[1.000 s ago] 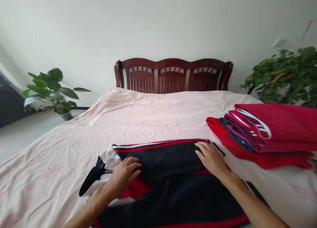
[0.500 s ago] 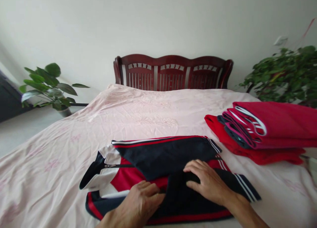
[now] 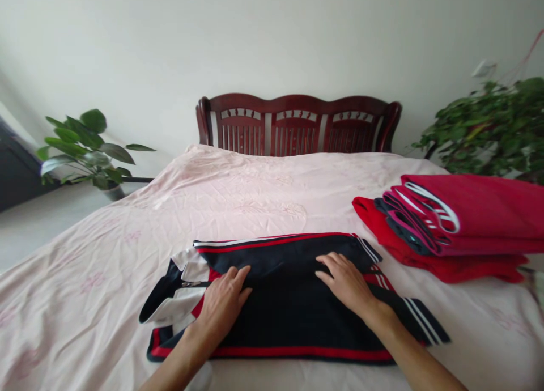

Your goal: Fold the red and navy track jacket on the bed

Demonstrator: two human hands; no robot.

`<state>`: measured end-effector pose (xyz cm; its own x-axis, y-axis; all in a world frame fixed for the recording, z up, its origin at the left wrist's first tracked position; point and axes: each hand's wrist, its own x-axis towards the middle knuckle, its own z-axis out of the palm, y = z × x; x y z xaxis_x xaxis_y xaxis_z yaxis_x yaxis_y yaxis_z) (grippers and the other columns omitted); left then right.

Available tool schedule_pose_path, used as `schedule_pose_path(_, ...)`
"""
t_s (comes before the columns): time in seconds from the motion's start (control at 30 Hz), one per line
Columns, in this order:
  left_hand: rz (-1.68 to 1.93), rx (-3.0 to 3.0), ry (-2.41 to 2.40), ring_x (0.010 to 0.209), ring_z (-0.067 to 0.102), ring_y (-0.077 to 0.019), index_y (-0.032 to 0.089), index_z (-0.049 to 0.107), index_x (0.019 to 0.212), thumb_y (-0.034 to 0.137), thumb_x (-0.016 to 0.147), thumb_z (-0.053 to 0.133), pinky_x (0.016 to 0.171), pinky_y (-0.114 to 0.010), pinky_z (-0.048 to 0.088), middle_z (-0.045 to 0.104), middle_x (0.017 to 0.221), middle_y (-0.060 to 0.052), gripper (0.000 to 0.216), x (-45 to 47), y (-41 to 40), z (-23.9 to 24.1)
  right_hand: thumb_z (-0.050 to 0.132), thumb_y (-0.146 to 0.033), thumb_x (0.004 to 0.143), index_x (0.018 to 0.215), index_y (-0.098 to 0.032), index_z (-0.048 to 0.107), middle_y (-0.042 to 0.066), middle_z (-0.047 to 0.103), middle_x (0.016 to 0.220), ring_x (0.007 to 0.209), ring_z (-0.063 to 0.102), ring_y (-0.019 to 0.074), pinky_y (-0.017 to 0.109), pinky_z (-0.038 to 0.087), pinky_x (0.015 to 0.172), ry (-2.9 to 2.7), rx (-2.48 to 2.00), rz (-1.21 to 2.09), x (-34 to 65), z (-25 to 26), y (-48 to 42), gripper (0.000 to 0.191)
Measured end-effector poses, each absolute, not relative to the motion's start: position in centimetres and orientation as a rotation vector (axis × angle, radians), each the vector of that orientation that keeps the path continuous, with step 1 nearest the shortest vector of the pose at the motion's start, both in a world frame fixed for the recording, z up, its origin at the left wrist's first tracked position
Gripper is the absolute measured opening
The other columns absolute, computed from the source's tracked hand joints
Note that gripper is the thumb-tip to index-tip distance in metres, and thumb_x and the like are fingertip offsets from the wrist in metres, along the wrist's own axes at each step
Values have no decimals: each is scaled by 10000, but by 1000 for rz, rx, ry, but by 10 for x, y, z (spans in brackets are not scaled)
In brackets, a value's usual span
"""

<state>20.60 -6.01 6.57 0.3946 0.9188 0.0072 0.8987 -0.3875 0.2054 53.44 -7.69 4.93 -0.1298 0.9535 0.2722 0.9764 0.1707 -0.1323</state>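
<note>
- Far to the left of the left hand, past the edge of the bed, a leafy plant (image 3: 87,153) stands on the floor by the wall.
- The pink bedsheet (image 3: 106,249) lies wrinkled all round both hands.
- Just left of the left hand, the white and navy collar (image 3: 170,294) of the jacket sticks out from the folded bundle, with a zip end showing beside it.
- The left hand (image 3: 221,309) lies palm down on the jacket, fingers spread and flat, gripping nothing; it presses the dark cloth near the collar end.
- The navy jacket (image 3: 289,306), trimmed in red and white, lies under and between both hands, doubled into a long flat band. By the look of it, the first folds are done, and the bundle is still wide, so some folding seems left.
- The right hand (image 3: 346,283) also rests palm down with fingers spread, holding nothing, on the far right part of the jacket.
- Just right of the right hand, a striped cuff (image 3: 420,317) pokes out past the fold, not yet tucked in.
- Further right of the right hand, well apart from the jacket, a stack of folded red clothes (image 3: 459,232) sits on the bed, which suggests other pieces are finished.
- Beyond both hands stands the dark wooden headboard (image 3: 297,124); a bushy plant (image 3: 493,124) rises behind the stack.
</note>
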Motion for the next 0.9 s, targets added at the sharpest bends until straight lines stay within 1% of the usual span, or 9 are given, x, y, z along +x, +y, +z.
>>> schedule_pose_path(0.1, 345, 2642, 1516, 1191, 604, -268, 255, 469, 1447, 256, 938, 569, 1007, -426, 500, 600, 1340, -100, 518, 201, -77, 62, 576, -308, 932, 1335, -196, 559, 117, 625, 1307, 1214, 577, 277, 479, 470, 1040, -2135, -1700, -254, 521, 54, -89, 418)
schedule_pose_path(0.2, 383, 2827, 1277, 1431, 384, -302, 329, 368, 1508, 292, 879, 663, 1157, -507, 365, 396, 1577, -67, 696, 201, -95, 48, 516, -328, 964, 1500, -235, 392, 85, 448, 1533, 1415, 398, 258, 489, 343, 1171, -2269, -1513, -300, 491, 56, -104, 558)
schedule_pose_path(0.27, 331, 2879, 1236, 1476, 305, -322, 345, 308, 1536, 326, 840, 715, 1178, -552, 318, 302, 1627, -78, 807, 201, -100, 36, 506, -355, 971, 1551, -263, 302, 59, 368, 1589, 1460, 328, 248, 485, 314, 1190, -2409, -1401, -276, 473, 47, -109, 622)
schedule_pose_path(0.33, 287, 2873, 1289, 1476, 308, -327, 354, 249, 1557, 354, 833, 726, 1166, -561, 329, 274, 1635, -105, 867, 197, -99, 27, 503, -404, 970, 1562, -269, 275, 59, 366, 1590, 1458, 335, 252, 490, 332, 1174, -2500, -1345, -247, 466, 32, -107, 648)
schedule_pose_path(0.5, 260, 2863, 1364, 1467, 337, -293, 371, 212, 1566, 388, 901, 641, 1166, -520, 337, 317, 1622, -75, 792, 166, -96, 20, 416, -478, 985, 1538, -264, 343, 71, 386, 1577, 1446, 357, 280, 547, 310, 1163, -2447, -1560, -225, 498, 0, -90, 598)
schedule_pose_path(0.63, 304, 2753, 1667, 1427, 398, -302, 297, 500, 1445, 447, 968, 504, 1177, -512, 309, 487, 1524, -66, 500, 125, -95, 21, 345, -515, 980, 1484, -240, 448, 90, 457, 1530, 1419, 400, 294, 564, 286, 1160, -2321, -1772, -281, 537, 0, -97, 584)
schedule_pose_path(0.7, 326, 2584, 1964, 1424, 391, -327, 242, 586, 1372, 415, 980, 460, 1175, -522, 295, 522, 1487, -100, 447, 104, -90, 25, 306, -527, 979, 1455, -212, 489, 104, 492, 1502, 1406, 416, 300, 564, 280, 1158, -2246, -1853, -345, 551, 6, -108, 600)
schedule_pose_path(0.8, 322, 2250, 2282, 1387, 429, -351, 145, 515, 1420, 418, 967, 423, 1121, -500, 360, 471, 1502, -174, 537, 83, -75, 32, 268, -523, 977, 1432, -165, 513, 128, 514, 1480, 1402, 414, 312, 552, 266, 1162, -2095, -1952, -463, 569, 18, -128, 629)
schedule_pose_path(0.9, 318, 2082, 2274, 1304, 511, -359, 102, 427, 1460, 533, 938, 402, 1050, -467, 422, 499, 1440, -212, 678, 76, -60, 34, 244, -519, 969, 1412, -127, 524, 155, 513, 1474, 1402, 402, 342, 566, 264, 1156, -1885, -2115, -525, 589, 28, -148, 655)
